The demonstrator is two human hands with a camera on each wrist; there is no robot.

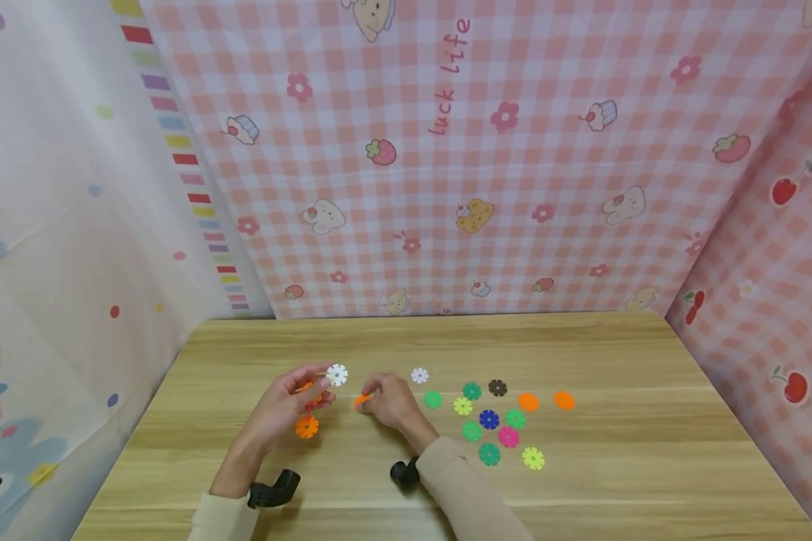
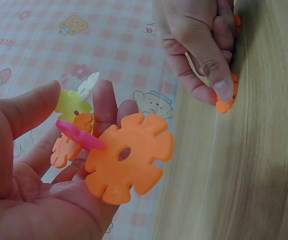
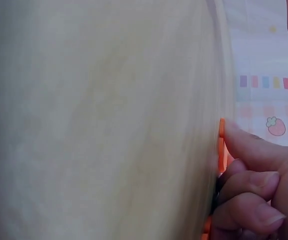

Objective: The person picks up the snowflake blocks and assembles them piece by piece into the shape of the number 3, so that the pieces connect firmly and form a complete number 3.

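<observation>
My left hand (image 1: 280, 409) grips a chain of interlocked notched plastic snowflake discs. In the left wrist view a yellow disc (image 2: 70, 105) sits by the thumb tip, with an orange disc (image 2: 68, 144), a pink disc (image 2: 79, 134) and a larger orange disc (image 2: 146, 167) joined below. At the chain's top end, a white disc (image 1: 337, 375) sticks out past the fingertips. To the right, low over the wooden table, my right hand (image 1: 391, 402) pinches a single orange disc (image 2: 226, 100) with its thumb, the other fingers curled. Fingers partly cover that disc.
Right of my right hand, several loose discs lie flat on the table (image 1: 616, 466): a white disc (image 1: 419, 376), a brown disc (image 1: 497, 388), a blue disc (image 1: 489, 419), a pink one, and several green, yellow and orange. A checked cloth (image 1: 440, 285) hangs behind the table.
</observation>
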